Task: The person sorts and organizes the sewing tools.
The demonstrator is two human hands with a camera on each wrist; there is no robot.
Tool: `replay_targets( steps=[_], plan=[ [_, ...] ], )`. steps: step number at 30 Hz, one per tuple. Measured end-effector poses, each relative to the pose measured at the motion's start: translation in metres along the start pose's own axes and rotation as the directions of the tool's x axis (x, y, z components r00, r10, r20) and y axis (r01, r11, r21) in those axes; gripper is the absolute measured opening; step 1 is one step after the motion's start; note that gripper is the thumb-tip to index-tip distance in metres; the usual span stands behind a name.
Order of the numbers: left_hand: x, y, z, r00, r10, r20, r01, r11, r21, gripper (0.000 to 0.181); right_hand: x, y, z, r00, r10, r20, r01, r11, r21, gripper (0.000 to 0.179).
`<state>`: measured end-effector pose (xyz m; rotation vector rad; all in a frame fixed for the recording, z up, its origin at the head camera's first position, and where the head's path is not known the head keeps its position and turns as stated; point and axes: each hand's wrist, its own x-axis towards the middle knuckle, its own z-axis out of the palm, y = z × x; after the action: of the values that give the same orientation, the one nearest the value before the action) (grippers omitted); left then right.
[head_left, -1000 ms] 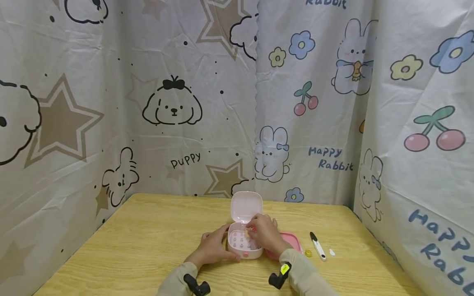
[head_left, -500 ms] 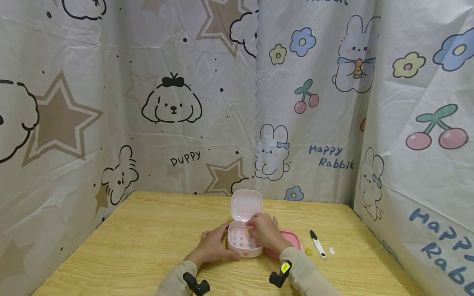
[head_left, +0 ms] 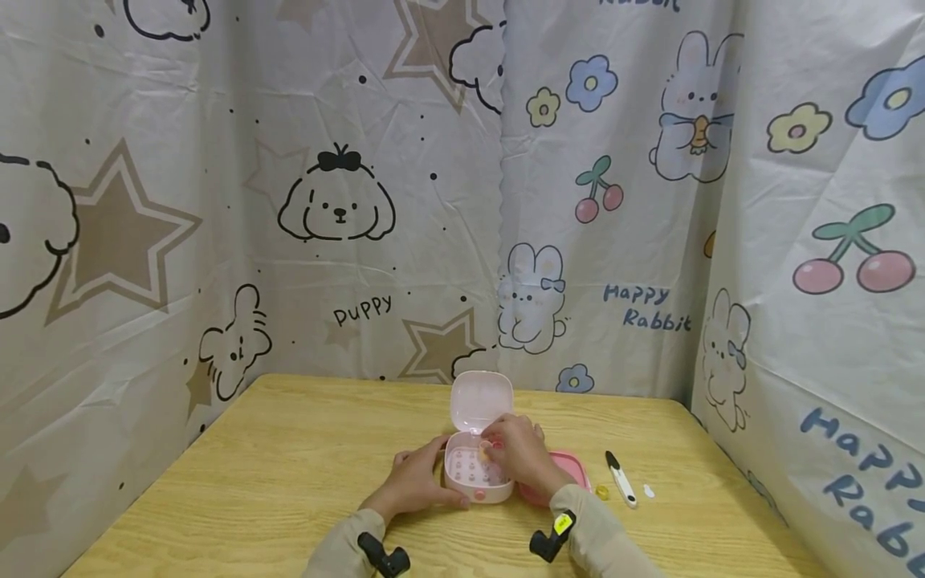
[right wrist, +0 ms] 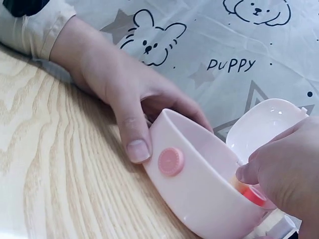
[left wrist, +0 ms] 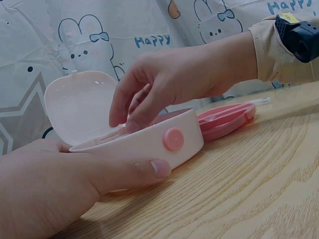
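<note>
A pale pink hinged box point(head_left: 462, 494) sits on the table, its lid point(head_left: 481, 401) raised at the back and a round pink button point(left wrist: 173, 139) on its front. My left hand point(head_left: 413, 480) holds the box's left side, thumb along the front wall, fingers behind. From the right, my right hand point(head_left: 522, 451) reaches over the rim, its curled fingers pointing down inside. Thumb and fingertips pinch a small orange thing point(right wrist: 236, 183), whose kind is hard to make out. Beside it in the box lies a small red thing point(right wrist: 255, 195).
Right of the box lies a pink tray-like piece point(head_left: 571, 464), partly behind my right wrist. Farther right are a small yellow round thing point(head_left: 602, 492), a black-and-white pen-shaped tool point(head_left: 621, 480) and a small white piece point(head_left: 649, 490). A patterned curtain point(head_left: 303, 273) stands behind the wooden table point(head_left: 303, 449).
My right hand has shifted slightly over the box, and more of the orange and red things shows by its fingertips. My left hand and the box stay in place.
</note>
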<state>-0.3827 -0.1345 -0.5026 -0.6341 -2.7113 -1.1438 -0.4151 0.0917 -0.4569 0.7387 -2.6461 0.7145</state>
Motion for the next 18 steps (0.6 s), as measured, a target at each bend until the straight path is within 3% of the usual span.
replay_targets(
  steps=[4, 11, 18],
  plan=[
    [0.0, 0.0, 0.0, 1.0, 0.002, -0.001, -0.002, 1.0, -0.009, 0.112, -0.002, 0.004, -0.004, 0.998, 0.001, -0.065, 0.003, 0.999, 0.051, 0.01],
    [0.0, 0.001, -0.001, 1.0, -0.01, 0.001, 0.01, 1.0, -0.023, 0.113, -0.005, 0.016, -0.011, 0.988, 0.076, -0.138, -0.047, 0.978, 0.202, 0.015],
    [0.0, 0.0, 0.0, 1.0, -0.006, 0.007, 0.006, 0.999, -0.031, 0.113, -0.009, 0.026, -0.012, 0.976, 0.094, -0.197, -0.046, 0.971, 0.234, 0.02]
  ],
)
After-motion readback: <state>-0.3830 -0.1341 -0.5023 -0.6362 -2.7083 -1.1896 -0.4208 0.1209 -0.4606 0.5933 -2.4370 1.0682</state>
